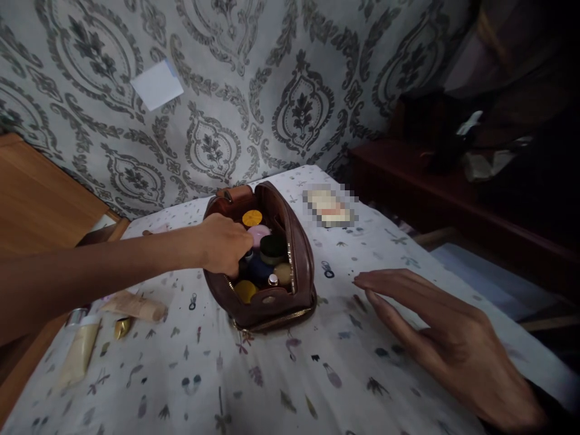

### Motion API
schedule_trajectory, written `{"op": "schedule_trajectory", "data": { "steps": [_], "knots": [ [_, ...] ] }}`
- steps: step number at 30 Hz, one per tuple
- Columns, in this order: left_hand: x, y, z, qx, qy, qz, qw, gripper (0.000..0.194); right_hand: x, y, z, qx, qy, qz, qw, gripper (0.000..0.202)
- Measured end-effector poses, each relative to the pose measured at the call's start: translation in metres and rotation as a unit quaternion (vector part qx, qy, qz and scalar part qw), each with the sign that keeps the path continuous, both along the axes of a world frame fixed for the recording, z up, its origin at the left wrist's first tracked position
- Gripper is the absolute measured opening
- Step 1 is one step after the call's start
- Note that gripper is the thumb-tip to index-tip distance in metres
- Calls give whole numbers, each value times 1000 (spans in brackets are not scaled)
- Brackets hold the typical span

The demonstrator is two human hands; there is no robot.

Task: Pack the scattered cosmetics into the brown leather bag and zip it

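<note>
A brown leather pouch (302,241) lies unzipped on the patterned white cloth (254,386). Inside it are several cosmetic items, among them a yellow round one (252,218), a pink one (259,234), a dark-lidded jar (273,248) and a small silver-capped one (272,280). My left hand (226,244) reaches over the pouch's left edge, fingers bent down into it; the fingertips and anything between them are hidden. To the right of the pouch, my right hand (430,332) hovers above the cloth, fingers extended and thumb apart, holding nothing.
Cosmetic tubes (81,350), (136,306) and a gold cap (122,328) lie at the left under my left forearm. A blurred-out flat item (330,207) is behind the pouch on the right. Wooden furniture (49,193) borders the left; dark red furniture (430,187) borders the right.
</note>
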State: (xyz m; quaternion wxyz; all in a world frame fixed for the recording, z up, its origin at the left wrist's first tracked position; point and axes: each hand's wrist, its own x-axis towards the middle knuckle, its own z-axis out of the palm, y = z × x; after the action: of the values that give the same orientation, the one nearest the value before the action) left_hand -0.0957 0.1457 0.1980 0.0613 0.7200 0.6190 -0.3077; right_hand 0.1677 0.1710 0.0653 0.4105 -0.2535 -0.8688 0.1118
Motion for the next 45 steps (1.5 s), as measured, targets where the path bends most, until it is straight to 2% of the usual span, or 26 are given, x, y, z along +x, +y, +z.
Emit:
{"op": "schedule_trajectory", "data": {
  "steps": [3,5,17,23,28,33,39,42,45],
  "knots": [
    [5,-2,9,-24,40,-19,999,17,2,0,-1,8,-9,-4,1000,18],
    [4,-2,12,-30,15,-23,999,18,2,0,-1,14,-10,-4,1000,18],
    [-2,10,7,-152,-32,12,988,13,1,0,-6,-29,0,-6,1000,21],
    [-5,11,9,-129,-70,29,989,35,2,0,-7,-27,-18,-7,999,21],
    [-8,14,7,-204,-126,36,970,19,1,0,-5,-46,-16,-12,999,24],
    [-5,18,0,-222,-109,6,969,22,-1,1,-10,-56,-20,-5,998,25],
    [0,22,-6,-285,-122,7,951,21,0,2,-16,-43,-18,-3,999,23],
    [1,22,3,-270,-120,-6,955,16,3,4,-17,-39,-25,-3,999,22],
    [2,26,16,-204,-126,-30,970,15,5,5,-18,-37,-19,-2,999,22]
  ]
}}
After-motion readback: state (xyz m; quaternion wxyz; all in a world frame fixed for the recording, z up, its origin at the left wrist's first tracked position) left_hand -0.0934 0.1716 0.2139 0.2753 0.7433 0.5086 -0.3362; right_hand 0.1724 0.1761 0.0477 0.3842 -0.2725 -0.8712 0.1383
